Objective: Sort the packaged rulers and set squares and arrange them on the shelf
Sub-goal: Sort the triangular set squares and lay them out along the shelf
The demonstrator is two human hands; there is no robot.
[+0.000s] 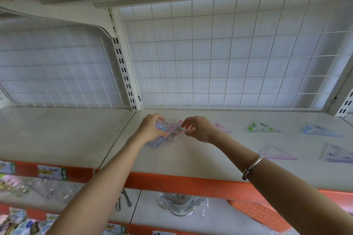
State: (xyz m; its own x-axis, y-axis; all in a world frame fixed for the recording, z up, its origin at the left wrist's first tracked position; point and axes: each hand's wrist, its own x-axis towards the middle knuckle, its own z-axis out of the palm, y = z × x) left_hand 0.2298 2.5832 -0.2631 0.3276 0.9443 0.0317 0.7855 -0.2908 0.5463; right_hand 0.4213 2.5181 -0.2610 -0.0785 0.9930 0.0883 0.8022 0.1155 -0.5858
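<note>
Packaged set squares (172, 135), one clear-wrapped bundle, lie on the shelf (172, 160) under our left hand (150, 128), its fingers curled round them. Our right hand (198, 129) hangs just beside, fingers half-curled; grasp on the wrapper we cannot tell. Green set square (261, 127) lies well right of those fingers.

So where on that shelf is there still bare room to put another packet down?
The shelf board left of the seam is bare, back to the wire grid. The front strip along the orange edge, before the bundle in the left hand, is free too. Right of the right hand it is crowded: five set squares lie spread there.
</note>
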